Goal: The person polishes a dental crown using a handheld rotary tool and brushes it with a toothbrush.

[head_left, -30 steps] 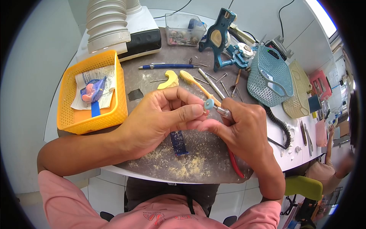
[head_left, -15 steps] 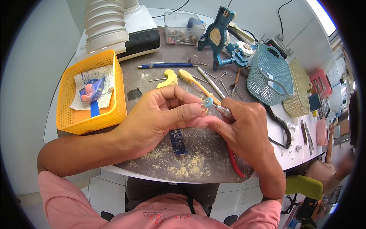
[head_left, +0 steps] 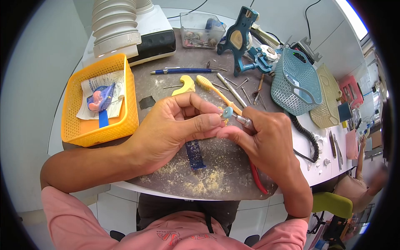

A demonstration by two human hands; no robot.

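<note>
My left hand (head_left: 183, 121) pinches a small yellowish piece (head_left: 225, 121), mostly hidden behind the fingertips. Wrapped round a metal rotary handpiece (head_left: 245, 121) is my right hand (head_left: 266, 137). The handpiece carries a pale blue disc (head_left: 227, 112), which is right beside the small piece at my left fingertips. Beyond my hands lie a yellow brush (head_left: 216, 92) and a yellow curved piece (head_left: 184, 85). Below them a dark blue strip (head_left: 194, 155) lies among yellow dust (head_left: 208, 181) on the grey mat (head_left: 166, 183).
A yellow basket (head_left: 134, 104) stands at the left, a blue basket (head_left: 293, 104) at the right. A blue articulator (head_left: 238, 39), a clear box (head_left: 200, 41), a blue pen (head_left: 183, 71) and red-handled pliers (head_left: 257, 179) are around. A co-worker (head_left: 354, 185) is far right.
The disc and handpiece tip have shifted slightly against the small piece, whose visible part has turned a little. Both hands keep their holds.
</note>
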